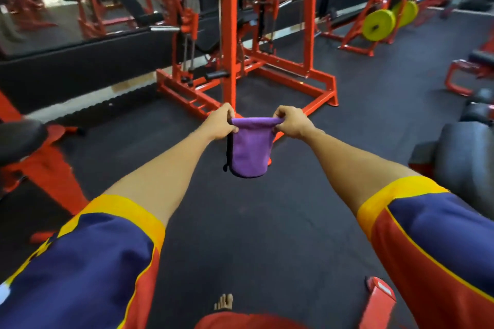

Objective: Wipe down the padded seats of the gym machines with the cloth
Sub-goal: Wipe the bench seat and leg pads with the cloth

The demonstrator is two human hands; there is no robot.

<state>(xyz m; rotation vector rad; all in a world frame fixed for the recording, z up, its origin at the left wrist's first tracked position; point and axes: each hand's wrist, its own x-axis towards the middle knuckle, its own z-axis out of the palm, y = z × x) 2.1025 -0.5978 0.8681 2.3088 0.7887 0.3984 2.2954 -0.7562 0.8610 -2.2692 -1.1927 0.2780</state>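
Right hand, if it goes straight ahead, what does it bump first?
Likely the low bar of the orange rack ahead, though depth is unclear. The right hand already pinches the purple cloth.

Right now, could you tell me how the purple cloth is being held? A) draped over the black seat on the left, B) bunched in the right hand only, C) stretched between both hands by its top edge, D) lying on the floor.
C: the left hand and the right hand each pinch a top corner of the purple cloth, which hangs in the air above the dark floor.
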